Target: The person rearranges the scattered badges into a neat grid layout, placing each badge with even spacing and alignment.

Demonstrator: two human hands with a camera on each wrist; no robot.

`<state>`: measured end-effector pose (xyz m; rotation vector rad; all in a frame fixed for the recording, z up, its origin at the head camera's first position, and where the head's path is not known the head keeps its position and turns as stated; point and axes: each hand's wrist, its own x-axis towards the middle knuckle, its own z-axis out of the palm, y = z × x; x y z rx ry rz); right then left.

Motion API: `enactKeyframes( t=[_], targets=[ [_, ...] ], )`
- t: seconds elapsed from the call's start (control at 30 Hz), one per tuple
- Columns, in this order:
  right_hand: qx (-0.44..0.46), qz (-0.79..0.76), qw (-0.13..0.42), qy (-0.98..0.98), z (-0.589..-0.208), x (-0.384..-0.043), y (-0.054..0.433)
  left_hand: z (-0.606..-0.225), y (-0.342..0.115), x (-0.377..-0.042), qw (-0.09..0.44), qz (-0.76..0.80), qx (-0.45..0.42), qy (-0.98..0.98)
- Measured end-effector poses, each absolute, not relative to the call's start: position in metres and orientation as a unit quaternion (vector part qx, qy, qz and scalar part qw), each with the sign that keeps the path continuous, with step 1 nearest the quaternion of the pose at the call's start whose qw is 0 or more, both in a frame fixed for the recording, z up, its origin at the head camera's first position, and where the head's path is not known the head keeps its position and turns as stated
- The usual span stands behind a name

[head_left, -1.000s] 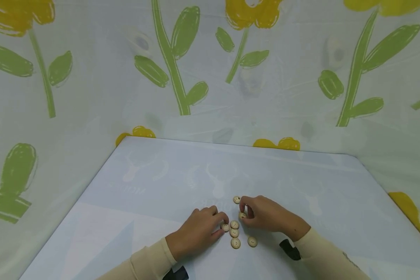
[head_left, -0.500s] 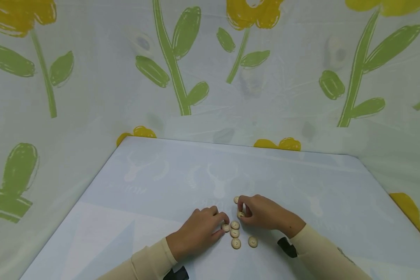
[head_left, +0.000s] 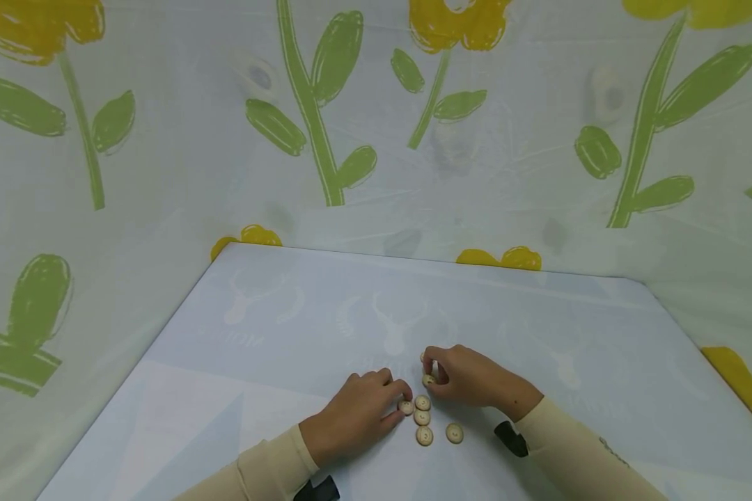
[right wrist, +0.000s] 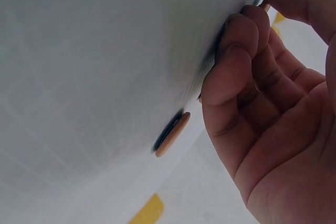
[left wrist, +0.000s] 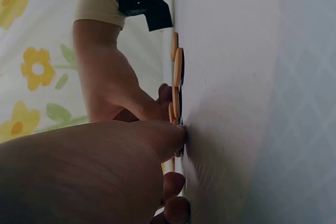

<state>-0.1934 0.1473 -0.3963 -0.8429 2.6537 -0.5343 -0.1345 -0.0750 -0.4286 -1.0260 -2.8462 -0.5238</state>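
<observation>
Round pale wooden buttons lie on the table. My left hand (head_left: pixel 363 412) pinches one button (head_left: pixel 405 407) between thumb and fingers, just left of a column of three buttons (head_left: pixel 422 417). Beyond that column, my right hand (head_left: pixel 470 379) pinches another button (head_left: pixel 429 380) between thumb and forefinger. A farther button (head_left: pixel 423 356) is mostly covered by the right fingers. Nearer and to the right, a single button (head_left: pixel 454 433) lies apart. In the left wrist view, buttons (left wrist: pixel 178 66) appear edge-on beyond the left thumb. The right wrist view has one button (right wrist: pixel 172 134) edge-on beside the curled fingers.
The light table (head_left: pixel 301 292) carries faint antler and leaf prints. Its far edge meets a white cloth (head_left: pixel 194 139) with yellow flowers and green leaves. Dark bands (head_left: pixel 510 439) sit at both wrists.
My right hand has shifted slightly left and away from me with its button, covering more of the farther button. My left hand stays at its button.
</observation>
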Motion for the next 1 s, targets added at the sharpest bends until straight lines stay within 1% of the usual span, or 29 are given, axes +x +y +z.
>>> enactKeyframes(
  t=[0.5,1.0],
  targets=[
    [-0.279,-0.173,0.152,0.932,-0.4010,-0.1964,0.1415,-0.4270,-0.0761,-0.1340,0.047,-0.170,-0.340,-0.924],
    [-0.269,-0.175,0.158,0.934,-0.4000,-0.1963,0.1387,-0.4270,-0.0755,-0.1341,0.029,-0.169,-0.332,-0.927]
  ],
)
